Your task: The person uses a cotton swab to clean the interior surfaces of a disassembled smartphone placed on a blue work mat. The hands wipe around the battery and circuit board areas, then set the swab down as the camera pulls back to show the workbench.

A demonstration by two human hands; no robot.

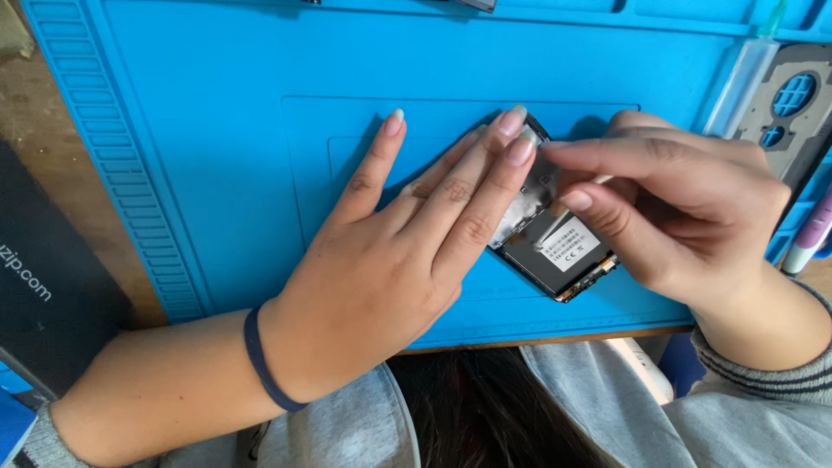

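An opened phone [562, 251] lies back-side up on a blue work mat [225, 130], showing a black battery with a white label and metal shielding. My left hand [407, 251] lies flat on the mat, its fingertips pressing on the phone's upper left part. My right hand [685, 208] pinches a thin pale tool [568, 205] whose tip touches the phone's inside near the battery's top edge. Most of the tool is hidden by my fingers.
A dark box [43, 277] lies left of the mat on the wooden table. At the right edge sit a grey phone back cover [793, 104], a clear syringe-like tube [741, 82] and a purple-and-white pen [810, 238].
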